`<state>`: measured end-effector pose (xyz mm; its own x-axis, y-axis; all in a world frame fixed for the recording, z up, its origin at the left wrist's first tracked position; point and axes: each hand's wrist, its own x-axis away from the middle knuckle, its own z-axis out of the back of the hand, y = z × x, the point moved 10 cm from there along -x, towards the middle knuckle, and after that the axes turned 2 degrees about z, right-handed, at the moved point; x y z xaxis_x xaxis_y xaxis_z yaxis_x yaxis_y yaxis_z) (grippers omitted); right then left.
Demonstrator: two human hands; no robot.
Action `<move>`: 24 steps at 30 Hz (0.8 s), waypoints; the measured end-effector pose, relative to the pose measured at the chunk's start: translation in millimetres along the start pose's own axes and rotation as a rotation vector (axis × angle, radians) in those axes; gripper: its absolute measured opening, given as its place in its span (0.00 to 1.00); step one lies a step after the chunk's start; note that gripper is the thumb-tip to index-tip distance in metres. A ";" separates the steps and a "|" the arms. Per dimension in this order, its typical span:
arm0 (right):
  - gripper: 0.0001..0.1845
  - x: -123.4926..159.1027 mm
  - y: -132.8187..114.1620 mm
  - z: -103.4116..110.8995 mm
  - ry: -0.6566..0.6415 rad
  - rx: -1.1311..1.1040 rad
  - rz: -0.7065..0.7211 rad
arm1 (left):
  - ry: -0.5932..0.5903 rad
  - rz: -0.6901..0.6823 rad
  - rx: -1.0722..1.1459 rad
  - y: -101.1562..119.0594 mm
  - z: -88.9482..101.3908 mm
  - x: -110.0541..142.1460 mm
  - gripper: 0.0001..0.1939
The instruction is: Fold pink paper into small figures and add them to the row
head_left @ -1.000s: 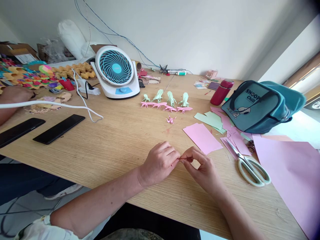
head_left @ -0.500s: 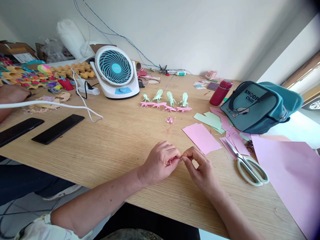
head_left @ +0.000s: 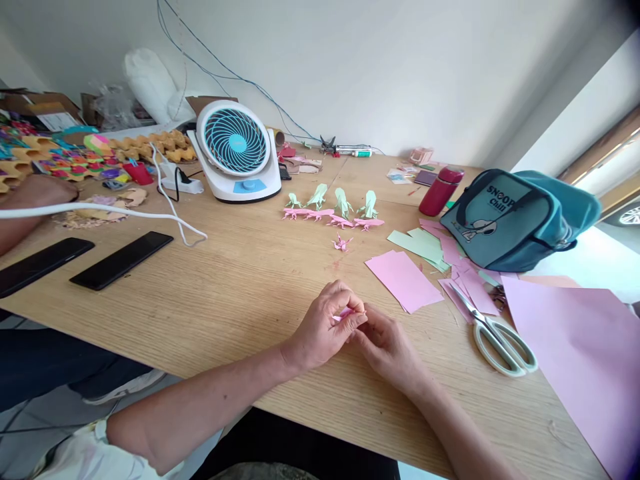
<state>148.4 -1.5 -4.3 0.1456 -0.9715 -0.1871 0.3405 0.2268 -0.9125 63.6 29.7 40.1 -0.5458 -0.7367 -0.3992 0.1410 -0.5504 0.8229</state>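
Note:
My left hand (head_left: 327, 327) and my right hand (head_left: 386, 345) meet just above the wooden table (head_left: 240, 287), near its front edge. Both pinch a tiny folded piece of pink paper (head_left: 346, 312), mostly hidden between the fingertips. A short way beyond them lies a single small pink origami figure (head_left: 342, 243). Farther back stands a row of green and pink origami figures (head_left: 334, 205). To the right of my hands lies a pink paper rectangle (head_left: 404, 279).
Green-handled scissors (head_left: 500, 337) lie on pink scraps at the right, next to a large pink sheet (head_left: 585, 353) and a teal bag (head_left: 520, 210). A white desk fan (head_left: 236, 150), a red bottle (head_left: 440, 188) and two black phones (head_left: 120, 259) sit farther off. Another person's arm (head_left: 25, 200) rests at far left.
My hands have closed together, the right sliding under the left. The pink piece now sits tucked between the fingertips. The view has shifted slightly.

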 end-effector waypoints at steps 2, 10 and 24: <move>0.11 -0.6 0.7 0.1 0.024 0.010 0.007 | 0.009 0.004 0.009 0.0 -0.5 0.1 0.08; 0.13 1.1 10.1 -5.1 -0.008 -0.015 -0.023 | 0.014 0.003 0.035 0.3 0.6 -1.1 0.08; 0.19 -4.8 19.2 11.1 0.107 -0.308 -0.093 | -0.052 0.242 0.376 -25.6 -0.6 -2.8 0.18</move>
<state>164.5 8.2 -16.9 0.0237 -0.9924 -0.1204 0.0487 0.1214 -0.9914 62.0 45.6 19.9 -0.5765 -0.8003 -0.1645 -0.0351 -0.1769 0.9836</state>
